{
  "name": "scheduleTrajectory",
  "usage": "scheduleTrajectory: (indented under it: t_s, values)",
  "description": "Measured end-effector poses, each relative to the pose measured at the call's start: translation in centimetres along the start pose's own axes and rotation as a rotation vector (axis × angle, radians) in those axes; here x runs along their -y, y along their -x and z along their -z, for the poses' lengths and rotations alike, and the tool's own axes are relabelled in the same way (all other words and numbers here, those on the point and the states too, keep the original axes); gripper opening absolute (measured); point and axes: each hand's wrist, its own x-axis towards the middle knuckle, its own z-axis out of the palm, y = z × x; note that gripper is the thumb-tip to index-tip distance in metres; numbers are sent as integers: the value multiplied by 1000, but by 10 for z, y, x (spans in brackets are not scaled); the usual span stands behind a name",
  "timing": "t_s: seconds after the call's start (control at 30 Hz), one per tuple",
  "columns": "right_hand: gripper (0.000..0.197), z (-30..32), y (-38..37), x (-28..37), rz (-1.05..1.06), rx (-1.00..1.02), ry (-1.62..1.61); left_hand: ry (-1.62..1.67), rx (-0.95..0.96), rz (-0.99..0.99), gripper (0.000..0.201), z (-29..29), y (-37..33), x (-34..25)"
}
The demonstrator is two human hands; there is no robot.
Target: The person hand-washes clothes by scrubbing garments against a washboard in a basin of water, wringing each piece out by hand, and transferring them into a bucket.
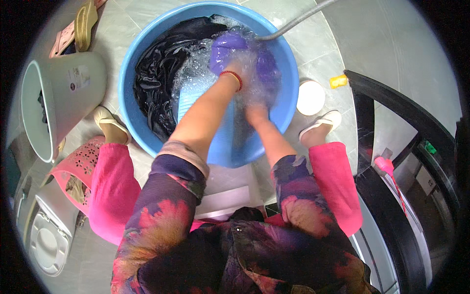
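A large blue tub (126, 73) of foamy water stands on the floor in front of me. My left hand (237, 66), with a red cord bracelet at the wrist, reaches into a wet purple cloth (227, 46); its fingers are hidden by cloth and suds. Lower in the tub my right hand (256, 113) dips into the water, blurred, its fingers not showing. Beneath my left forearm a light blue ribbed washboard (188, 99) slopes into the tub. Soaked black fabric (159, 68) fills the left side.
A grey hose (298, 20) enters the tub from the upper right. To the right lie a round white lid-like object (311, 98) and a yellow packet (338, 81). A pale bin (85, 78), a pink basket (81, 159) and a toilet (49, 242) occupy the left.
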Motion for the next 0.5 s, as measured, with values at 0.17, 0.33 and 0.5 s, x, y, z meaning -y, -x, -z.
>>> scheduleTrajectory:
  t_s: [0.17, 0.33, 0.5]
  values:
    - [31, 118, -13, 35, -75, 144, -592, 37, -177, -223, 57, -1, 84, 53]
    - [21, 292, 5, 94, 92, 29, -1343, 379, -323, -85, 100, 34, 148, 41]
    - [16, 427, 53, 181, 575, -13, -1534, 572, -705, -224, 117, 82, 179, 35]
